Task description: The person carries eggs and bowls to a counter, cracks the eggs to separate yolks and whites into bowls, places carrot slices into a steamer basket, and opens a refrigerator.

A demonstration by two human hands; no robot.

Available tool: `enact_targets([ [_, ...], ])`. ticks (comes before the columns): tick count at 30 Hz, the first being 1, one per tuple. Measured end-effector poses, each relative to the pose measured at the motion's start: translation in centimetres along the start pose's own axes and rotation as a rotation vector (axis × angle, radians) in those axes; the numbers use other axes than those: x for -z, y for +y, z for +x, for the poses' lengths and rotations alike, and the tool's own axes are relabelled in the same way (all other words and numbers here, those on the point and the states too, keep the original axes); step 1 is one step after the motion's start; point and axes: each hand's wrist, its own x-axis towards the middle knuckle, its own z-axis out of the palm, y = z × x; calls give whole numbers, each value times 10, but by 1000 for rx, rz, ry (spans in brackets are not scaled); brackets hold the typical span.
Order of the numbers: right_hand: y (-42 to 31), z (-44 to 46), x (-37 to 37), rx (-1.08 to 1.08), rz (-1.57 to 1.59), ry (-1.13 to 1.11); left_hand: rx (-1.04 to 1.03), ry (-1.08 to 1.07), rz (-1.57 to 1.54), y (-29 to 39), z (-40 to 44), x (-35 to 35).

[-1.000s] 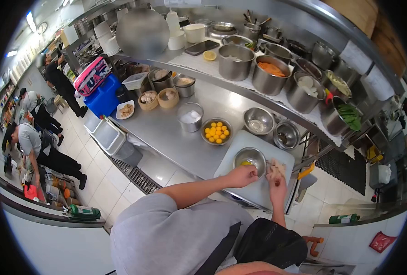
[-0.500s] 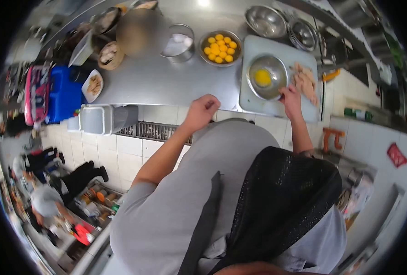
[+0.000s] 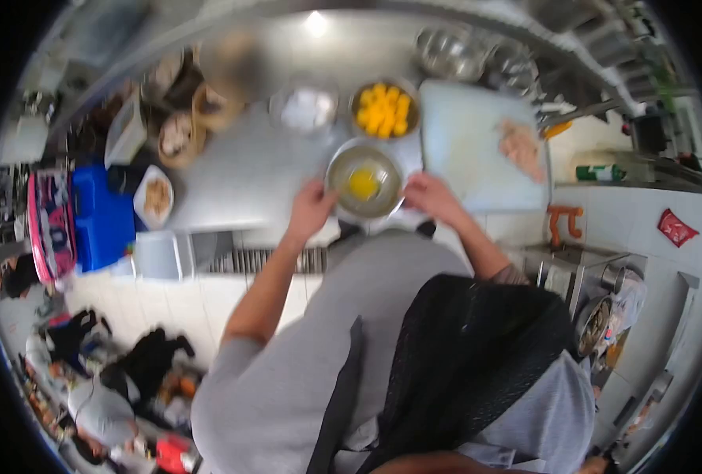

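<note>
A steel mixing bowl point(image 3: 341, 201) with yellow egg in its bottom is in front of my body at the table's front edge. My left hand point(image 3: 313, 208) grips its left rim, thumb over the edge. On the opposite side my right hand point(image 3: 432, 197) pinches the right rim. Just behind it stands a second steel bowl of egg yolks point(image 3: 383, 109). To the left of that is a round container with white eggs or shells point(image 3: 306, 107), blurred. The white cutting board point(image 3: 468, 150) lies to the right, with pale raw meat point(image 3: 520, 148) on it.
Steel bowls point(image 3: 450, 54) stand behind the board. At the left are a white dish of food point(image 3: 157, 197), a basket point(image 3: 179, 141), a blue case point(image 3: 98, 217) and a pink bag point(image 3: 51, 229). Other people point(image 3: 102, 407) are at the lower left.
The bowl with egg has moved left off the cutting board to in front of me. My left hand has come onto its left rim; my right hand has stayed on the right rim.
</note>
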Motion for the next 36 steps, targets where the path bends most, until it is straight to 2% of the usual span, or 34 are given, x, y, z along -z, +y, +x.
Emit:
enact_targets([
  [1, 67, 46, 21, 230, -261, -236, -160, 49, 51, -17, 3, 4],
  [2, 42, 33, 28, 325, -384, -269, -35, 18, 98, -47, 8, 6],
  [3, 13, 19, 34, 425, -502, -291, -119, 60, 146, -31, 6, 18],
  [4, -33, -3, 43, 437, -882, -283, -21, 90, 54, -29, 7, 22],
  [5, -78, -23, 56, 324, -903, -372, 17, 141, -54, -65, 16, 18],
  [6, -116, -33, 71, 233, -965, -452, -2, 116, -177, -26, 7, 36],
  [7, -149, -48, 92, 268, -996, -379, -10, 162, -62, -42, 13, 40],
  [9, -199, -90, 128, 777, -1065, -1, -157, 324, 163, -22, 5, 57],
  [10, -231, -116, 136, 926, -1064, 175, -186, 337, 158, -7, 1, 69],
  [11, -265, -146, 141, 1070, -1050, 346, -130, 357, 271, 5, -4, 81],
  [13, -325, -208, 147, 1215, -1028, 516, -83, 383, 380, 22, -10, 95],
  [15, -360, -248, 164, 1239, -809, 591, -118, 416, 241, 37, -6, 99],
  [16, -374, -255, 175, 1324, -659, 612, -127, 419, 240, 48, -5, 94],
  [17, -390, -260, 185, 1404, -505, 624, -206, 391, 114, 63, -4, 84],
  [19, -424, -279, 206, 1472, -576, 852, -305, 298, -60, 101, -1, 60],
  [20, -438, -288, 215, 1486, -578, 839, -323, 234, -107, 118, -1, 44],
  [22, -474, -302, 225, 1496, -482, 954, -374, 129, -11, 127, 11, 12],
  [23, -493, -306, 225, 1574, -470, 975, -330, 57, 91, 151, 3, 2],
  [24, -511, -312, 224, 1593, -509, 1013, -284, -12, 188, 176, -4, -7],
  [25, -531, -320, 222, 1617, -550, 1055, -296, 34, 175, 181, -3, -23],
  [26, -550, -328, 216, 1668, -553, 1031, -387, -8, 136, 178, 2, -41],
  [28, -582, -339, 198, 1814, -912, 1298, -483, -21, 91, 190, 2, -59],
  [29, -603, -343, 195, 1848, -912, 1277, -503, -28, 82, 199, -3, -64],
  [31, -650, -344, 187, 1829, -1113, 1480, -509, -15, 58, 203, -12, -72],
  [32, -671, -344, 178, 1856, -1109, 1452, -527, -7, 25, 200, -14, -73],
  [34, -702, -341, 157, 1992, -1052, 1652, -530, 20, -19, 193, -19, -72],
  [35, -708, -340, 141, 2010, -1049, 1613, -481, 66, -33, 187, -24, -69],
  [36, -711, -346, 119, 2001, -1021, 1438, -427, 110, -50, 179, -29, -67],
])
